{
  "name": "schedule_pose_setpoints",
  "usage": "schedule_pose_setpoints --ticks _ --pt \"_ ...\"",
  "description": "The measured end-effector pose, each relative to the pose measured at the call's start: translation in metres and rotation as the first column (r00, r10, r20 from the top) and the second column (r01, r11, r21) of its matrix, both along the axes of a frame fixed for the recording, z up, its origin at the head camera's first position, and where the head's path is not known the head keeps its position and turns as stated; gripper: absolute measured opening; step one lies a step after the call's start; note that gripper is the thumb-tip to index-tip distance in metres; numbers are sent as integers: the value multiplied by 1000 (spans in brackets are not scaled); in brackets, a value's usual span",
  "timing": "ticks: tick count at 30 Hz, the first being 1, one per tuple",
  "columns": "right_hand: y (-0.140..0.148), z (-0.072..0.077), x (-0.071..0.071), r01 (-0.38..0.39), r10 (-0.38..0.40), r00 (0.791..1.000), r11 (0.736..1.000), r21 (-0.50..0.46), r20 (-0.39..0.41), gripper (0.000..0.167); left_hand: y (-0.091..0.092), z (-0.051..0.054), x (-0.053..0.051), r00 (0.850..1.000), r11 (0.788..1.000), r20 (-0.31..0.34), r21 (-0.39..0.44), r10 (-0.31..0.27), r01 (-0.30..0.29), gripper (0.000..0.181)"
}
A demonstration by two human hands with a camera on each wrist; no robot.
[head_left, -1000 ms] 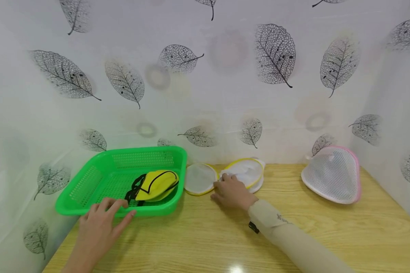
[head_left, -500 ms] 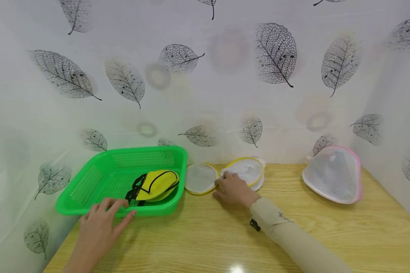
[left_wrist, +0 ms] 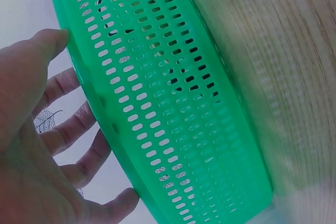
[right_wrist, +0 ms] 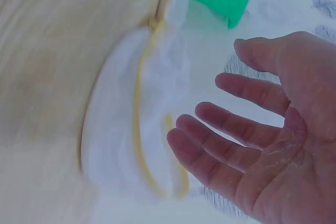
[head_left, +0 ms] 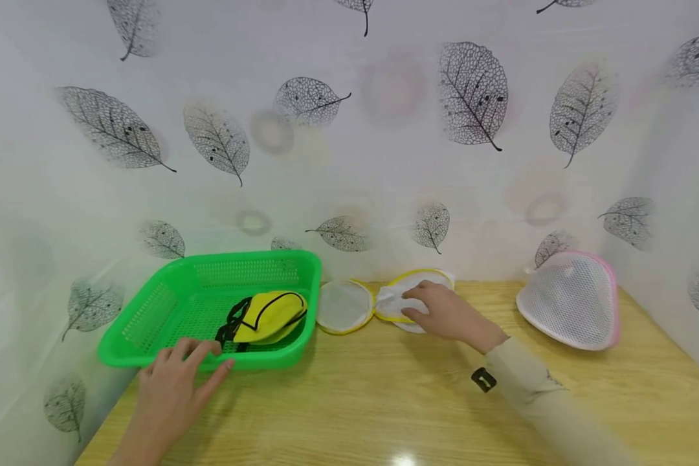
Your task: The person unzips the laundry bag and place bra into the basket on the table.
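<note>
My left hand (head_left: 171, 391) rests its fingertips on the near rim of a green plastic basket (head_left: 198, 262). In the left wrist view its spread fingers (left_wrist: 71, 132) touch the rim without curling round it. A folded yellow fabric item (head_left: 268, 316) with black edging and straps lies inside the basket. My right hand (head_left: 445, 312), fingers loosely bent and apart, is over a white fabric piece with a yellow rim (head_left: 391, 303), partly covering it. In the right wrist view the right hand (right_wrist: 262, 129) holds nothing. A round white mesh disc (head_left: 345, 307) with yellow edging adjoins that piece.
A white mesh laundry bag (head_left: 567, 301) with pink edging stands at the right on the wooden table (head_left: 338, 408). Behind everything hangs a white curtain (head_left: 349, 175) printed with dark leaves. The basket sits left of the mesh disc.
My right hand has moved away from the left side of the yellow-rimmed white piece, going right, and its fingers have loosened. My left hand stays at the basket rim.
</note>
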State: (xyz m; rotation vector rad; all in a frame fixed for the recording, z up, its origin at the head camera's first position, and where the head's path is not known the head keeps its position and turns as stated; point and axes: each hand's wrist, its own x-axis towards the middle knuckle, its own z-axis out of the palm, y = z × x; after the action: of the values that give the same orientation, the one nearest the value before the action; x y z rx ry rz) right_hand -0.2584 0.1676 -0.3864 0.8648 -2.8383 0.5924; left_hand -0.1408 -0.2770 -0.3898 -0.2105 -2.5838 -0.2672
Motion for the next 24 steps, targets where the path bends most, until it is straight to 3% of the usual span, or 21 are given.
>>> schedule_pose_setpoints --ticks 7,13,16,20,24 --pt "61 13 4 137 -136 985 991 3 -108 31 -1 -1 0 1000 1000 0 -7 5 -5 26" --pt "122 30 10 329 -327 940 944 1 -95 37 -1 -3 -1 1000 1000 16 -2 10 -10 26" --pt "148 38 13 413 -411 900 911 -18 -146 35 -1 -2 0 1000 1000 3 1 8 -8 26" --pt "178 42 17 542 -542 818 838 -54 -191 33 0 -2 0 1000 1000 -12 -1 3 -3 27" --pt "200 40 21 623 -631 762 776 -103 -143 40 -1 -2 0 1000 1000 -19 -6 -3 3 27"
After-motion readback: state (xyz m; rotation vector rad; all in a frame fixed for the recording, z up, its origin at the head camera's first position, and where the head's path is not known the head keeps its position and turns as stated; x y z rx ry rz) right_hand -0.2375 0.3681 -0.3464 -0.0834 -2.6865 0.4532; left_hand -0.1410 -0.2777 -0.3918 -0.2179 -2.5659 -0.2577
